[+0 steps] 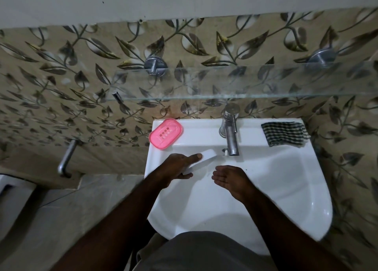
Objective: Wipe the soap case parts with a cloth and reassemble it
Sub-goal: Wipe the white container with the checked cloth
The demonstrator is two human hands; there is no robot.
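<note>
Your left hand [178,167] has a white oblong piece [201,161] pinched between thumb and fingers over the left side of the sink [286,178] — it looks like a soap case part, though it could be the soap bar itself; against the white basin you cannot tell. Your right hand [230,179] hangs open and empty beside it, fingers loosely spread, touching nothing. The pink soap case part [165,133], slotted on top, sits on the back-left corner of the sink ledge, and the checked cloth [285,133] lies folded on the back-right corner, on the far side of the tap [230,135]. Nothing appears to have met the cloth yet, so the job is probably just starting. To do this step well, send the free right hand past the tap for the cloth and keep the white piece low over the basin, so a slip costs nothing. Hold it by its long edges — that leaves the broad faces bare for wiping — and grip firmly, since it may be wet and slick. Wipe one face, turn it, then do the other.
</note>
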